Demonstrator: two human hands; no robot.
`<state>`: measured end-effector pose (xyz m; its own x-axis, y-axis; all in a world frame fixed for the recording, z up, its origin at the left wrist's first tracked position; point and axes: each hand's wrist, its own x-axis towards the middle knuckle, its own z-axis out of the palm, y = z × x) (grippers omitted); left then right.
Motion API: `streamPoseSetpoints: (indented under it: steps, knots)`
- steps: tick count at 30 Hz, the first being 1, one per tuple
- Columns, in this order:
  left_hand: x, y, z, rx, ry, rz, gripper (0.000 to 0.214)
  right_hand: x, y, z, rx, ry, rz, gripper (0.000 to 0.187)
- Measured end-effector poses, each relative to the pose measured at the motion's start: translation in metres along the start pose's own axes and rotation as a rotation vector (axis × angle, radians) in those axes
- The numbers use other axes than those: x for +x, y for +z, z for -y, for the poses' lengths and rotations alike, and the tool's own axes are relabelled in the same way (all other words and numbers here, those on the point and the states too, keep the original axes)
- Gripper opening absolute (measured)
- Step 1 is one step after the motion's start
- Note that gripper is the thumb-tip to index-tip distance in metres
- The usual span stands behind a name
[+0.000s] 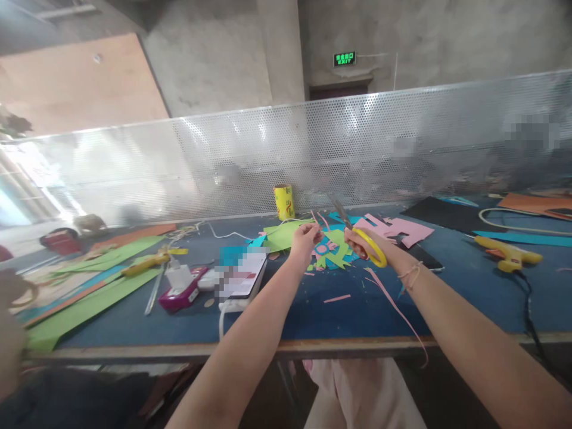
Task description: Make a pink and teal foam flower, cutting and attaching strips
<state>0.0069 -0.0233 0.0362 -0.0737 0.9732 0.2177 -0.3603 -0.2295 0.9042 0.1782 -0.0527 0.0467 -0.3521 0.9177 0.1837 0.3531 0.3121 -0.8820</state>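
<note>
My right hand point(355, 241) is closed around the yellow handles of a pair of scissors point(372, 245), whose blades tilt up and away to the left, over the table. To their left, my left hand point(307, 238) is closed in a pinch. A thin pink paper strip point(314, 217) rises at its fingertips and seems to be held there. Beneath both hands lies a heap of green, blue and pink paper scraps point(333, 253). A larger pink paper sheet with cutouts point(409, 230) rests just past my right hand. A long pink strip point(395, 307) trails toward the table's front edge.
A phone point(245, 274) leans on a white stand left of my arm, beside a magenta power strip point(181, 292). Yellow glue guns lie at left point(145, 264) and right point(509, 253). A yellow can point(284, 201) stands by the perforated metal screen point(250, 155).
</note>
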Motion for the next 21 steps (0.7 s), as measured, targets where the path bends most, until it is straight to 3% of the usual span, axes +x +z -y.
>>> streamPoseSetpoints:
  steps: [3,8,11,14,17,21]
  knots:
    - [-0.001,-0.001,-0.004,-0.075,0.027,-0.011,0.016,0.0,0.005,-0.002,-0.103,0.053,0.072,0.043]
    - [-0.003,0.0,-0.006,-0.087,0.069,-0.019,0.013,-0.002,0.006,0.002,-0.139,-0.092,0.038,0.038]
    - [-0.003,0.001,-0.005,-0.093,0.07,-0.044,0.011,-0.009,0.003,0.007,-0.089,-0.138,0.155,0.037]
    - [-0.002,0.0,-0.006,-0.089,0.063,-0.071,0.012,-0.012,-0.001,0.007,-0.208,-0.106,0.258,0.038]
    - [-0.001,-0.002,-0.007,-0.09,0.057,-0.093,0.015,-0.008,-0.003,0.003,-0.39,-0.066,0.189,0.041]
    - [-0.002,-0.002,-0.008,-0.098,0.051,-0.08,0.015,0.0,0.0,-0.003,-0.476,-0.071,0.027,0.041]
